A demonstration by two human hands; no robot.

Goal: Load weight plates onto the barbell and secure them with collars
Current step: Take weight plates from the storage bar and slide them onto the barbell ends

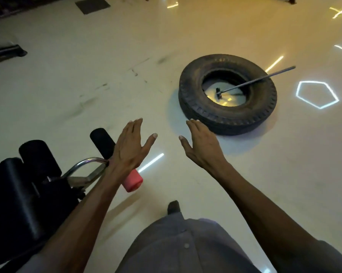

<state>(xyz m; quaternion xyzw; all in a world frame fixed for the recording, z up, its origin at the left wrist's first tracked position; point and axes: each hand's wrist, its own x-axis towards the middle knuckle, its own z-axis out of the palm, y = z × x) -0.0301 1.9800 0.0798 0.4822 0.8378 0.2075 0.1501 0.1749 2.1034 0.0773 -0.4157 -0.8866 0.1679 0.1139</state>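
Observation:
My left hand (pixel 131 146) and my right hand (pixel 200 144) are stretched out in front of me, palms down, fingers apart, holding nothing. They hover over a pale glossy floor (pixel 87 85). No barbell, weight plate or collar shows in this view. Beyond my right hand lies a large black tyre (pixel 227 115) flat on the floor. A thin metal rod (pixel 257 80) with a small head leans from inside the tyre's hole out over its far rim.
A black padded bench (pixel 18 198) with foam rollers, a chrome frame and one pink roller (pixel 133 181) stands at the lower left, under my left forearm. Dark equipment (pixel 4 50) sits at the far left. Lit lines and a hexagon (pixel 317 94) reflect on the floor.

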